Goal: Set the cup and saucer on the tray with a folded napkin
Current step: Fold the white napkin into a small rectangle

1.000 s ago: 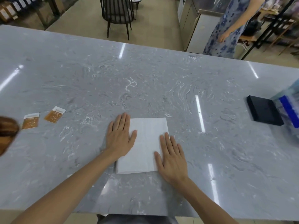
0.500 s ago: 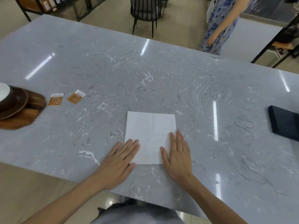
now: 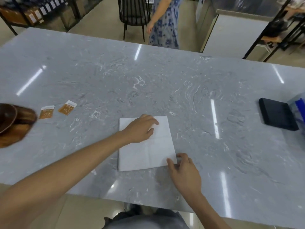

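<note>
A white napkin (image 3: 146, 151) lies flat on the grey marble table (image 3: 165, 90), creased into quarters. My left hand (image 3: 140, 128) rests on its far part, fingers curled down near the far edge. My right hand (image 3: 183, 169) pinches the napkin's near right corner between thumb and fingers. At the far left edge a brown wooden tray (image 3: 14, 134) carries a dark brown saucer (image 3: 6, 116). The cup is out of view.
Two small orange sachets (image 3: 57, 110) lie on the table between tray and napkin. A black flat box (image 3: 277, 116) and a clear container with blue (image 3: 298, 108) sit at the right. Beyond the table stand a person in a floral dress (image 3: 165, 22) and a black chair (image 3: 134, 12).
My left hand moved from the napkin's near left edge up onto its far part. My right hand slid from flat on the napkin to pinching its near right corner. The view shifted.
</note>
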Motion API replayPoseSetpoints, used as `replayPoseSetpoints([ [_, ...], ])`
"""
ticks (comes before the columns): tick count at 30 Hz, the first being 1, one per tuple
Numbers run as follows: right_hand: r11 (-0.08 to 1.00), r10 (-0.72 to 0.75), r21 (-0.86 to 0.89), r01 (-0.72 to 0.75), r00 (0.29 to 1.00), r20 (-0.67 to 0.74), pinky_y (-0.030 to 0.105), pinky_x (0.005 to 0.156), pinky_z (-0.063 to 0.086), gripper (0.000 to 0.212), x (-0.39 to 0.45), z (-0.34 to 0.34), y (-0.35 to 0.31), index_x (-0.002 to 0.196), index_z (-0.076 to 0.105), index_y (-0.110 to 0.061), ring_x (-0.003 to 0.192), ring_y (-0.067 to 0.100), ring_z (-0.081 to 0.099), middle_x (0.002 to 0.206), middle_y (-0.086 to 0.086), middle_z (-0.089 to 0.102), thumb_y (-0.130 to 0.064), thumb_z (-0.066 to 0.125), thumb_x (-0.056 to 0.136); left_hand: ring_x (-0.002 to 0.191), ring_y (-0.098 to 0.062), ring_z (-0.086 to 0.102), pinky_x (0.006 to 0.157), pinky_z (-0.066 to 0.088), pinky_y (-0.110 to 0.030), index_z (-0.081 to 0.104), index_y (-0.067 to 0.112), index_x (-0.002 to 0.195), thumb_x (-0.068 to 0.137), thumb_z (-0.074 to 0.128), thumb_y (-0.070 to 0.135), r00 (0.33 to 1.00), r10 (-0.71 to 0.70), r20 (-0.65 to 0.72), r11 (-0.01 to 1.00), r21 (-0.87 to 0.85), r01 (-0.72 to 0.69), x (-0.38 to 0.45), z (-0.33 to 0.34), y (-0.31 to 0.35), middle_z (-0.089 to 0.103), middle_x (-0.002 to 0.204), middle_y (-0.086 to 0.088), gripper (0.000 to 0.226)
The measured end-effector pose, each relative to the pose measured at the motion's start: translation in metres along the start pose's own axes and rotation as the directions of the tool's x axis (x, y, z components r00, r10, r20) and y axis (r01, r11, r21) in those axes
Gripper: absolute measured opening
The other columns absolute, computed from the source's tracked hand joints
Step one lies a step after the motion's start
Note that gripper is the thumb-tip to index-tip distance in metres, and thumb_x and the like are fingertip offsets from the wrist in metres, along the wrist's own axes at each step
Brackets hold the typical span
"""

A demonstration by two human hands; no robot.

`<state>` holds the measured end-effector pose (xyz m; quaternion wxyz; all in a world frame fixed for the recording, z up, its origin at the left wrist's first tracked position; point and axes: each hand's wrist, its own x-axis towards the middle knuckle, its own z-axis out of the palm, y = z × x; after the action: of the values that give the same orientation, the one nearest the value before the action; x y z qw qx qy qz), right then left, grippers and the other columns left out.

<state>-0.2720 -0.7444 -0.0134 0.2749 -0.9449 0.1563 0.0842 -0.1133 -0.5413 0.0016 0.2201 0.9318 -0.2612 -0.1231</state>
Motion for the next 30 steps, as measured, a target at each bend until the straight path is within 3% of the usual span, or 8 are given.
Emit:
replayPoseSetpoints([
  [4,0.994,0.098,0.055,-0.098,0.995,0.000,0.035,0.075,0.055,0.042,-0.003,0.001,-0.010,0.119,0.053,-0.021,0.096,0.020,0.066,0.112,-0.001,0.065,-0.053,0.060,0.093,0.142,-0.032,0.032,0.117,0.030,-0.042,0.039,0.014,0.150,0.095,0.060,0.024,0.969,-0.041,0.244,0.992,0.129,0.009,0.080,-0.009,0.018,0.043,0.150,-0.013,0.059],
  [7,0.981,0.155,0.117,-0.152,0.988,-0.018,0.038,0.075,0.056,0.033,-0.006,0.004,-0.015,0.107,0.055,-0.020,0.090,0.019,0.064,0.108,-0.002,0.059,-0.047,0.065,0.090,0.128,-0.032,0.047,0.108,0.041,-0.039,0.048,0.014,0.142,0.086,0.071,0.021,0.922,-0.052,0.384,0.981,0.192,-0.025,0.112,-0.019,0.022,0.049,0.137,-0.015,0.061],
  [14,0.965,0.216,0.166,-0.205,0.975,-0.053,0.030,0.064,0.048,0.031,-0.009,0.008,-0.023,0.109,0.051,-0.022,0.085,0.018,0.061,0.109,-0.007,0.042,-0.039,0.067,0.089,0.077,-0.015,0.054,0.069,0.044,-0.025,0.073,0.009,0.110,0.080,0.079,0.009,0.861,0.033,0.508,0.997,0.040,-0.062,0.131,-0.042,0.021,0.054,0.074,0.009,0.030],
  [17,0.965,0.184,0.198,-0.175,0.982,-0.032,0.033,0.067,0.053,0.039,-0.004,0.009,-0.018,0.114,0.047,-0.021,0.083,0.018,0.063,0.117,-0.003,0.046,-0.036,0.070,0.086,0.061,-0.004,0.051,0.057,0.039,-0.014,0.076,0.007,0.101,0.083,0.078,0.010,0.863,0.119,0.491,0.992,-0.029,-0.121,0.126,-0.051,0.020,0.055,0.067,0.011,0.019],
  [21,0.938,0.120,0.324,-0.121,0.992,0.022,0.035,0.088,0.054,0.058,0.013,0.002,-0.015,0.134,0.048,-0.018,0.102,0.016,0.060,0.124,-0.002,0.049,-0.040,0.074,0.086,0.057,-0.006,0.051,0.056,0.041,-0.018,0.076,0.011,0.095,0.084,0.078,0.013,0.876,0.229,0.423,0.971,-0.157,-0.178,0.109,-0.070,0.012,0.059,0.064,0.004,0.011],
  [23,0.952,0.063,0.295,-0.084,0.995,0.077,0.033,0.084,0.054,0.036,0.031,-0.008,-0.016,0.118,0.064,-0.020,0.096,0.015,0.062,0.104,-0.007,0.063,-0.039,0.072,0.088,0.055,-0.005,0.056,0.053,0.047,-0.018,0.075,0.023,0.088,0.084,0.078,0.016,0.893,0.231,0.385,0.962,-0.226,-0.151,0.097,-0.083,0.005,0.063,0.063,0.007,0.008],
  [25,0.947,0.032,0.310,-0.081,0.986,0.162,0.028,0.066,0.048,0.014,0.050,-0.022,-0.018,0.088,0.071,-0.021,0.073,0.011,0.060,0.074,-0.011,0.062,-0.035,0.071,0.090,0.057,-0.004,0.060,0.052,0.052,-0.020,0.073,0.030,0.083,0.085,0.077,0.019,0.914,0.207,0.348,0.959,-0.256,-0.120,0.084,-0.096,-0.004,0.067,0.063,0.010,0.011],
  [30,0.926,-0.073,0.377,-0.022,0.969,0.236,0.015,0.049,0.037,0.025,0.087,-0.061,-0.036,0.065,0.068,-0.025,0.048,0.002,0.051,0.052,-0.014,0.056,-0.035,0.078,0.086,0.057,-0.005,0.061,0.050,0.051,-0.020,0.073,0.026,0.082,0.086,0.076,0.018,0.975,0.123,0.187,0.968,-0.237,-0.077,0.053,-0.129,-0.035,0.070,0.067,0.003,0.010],
])
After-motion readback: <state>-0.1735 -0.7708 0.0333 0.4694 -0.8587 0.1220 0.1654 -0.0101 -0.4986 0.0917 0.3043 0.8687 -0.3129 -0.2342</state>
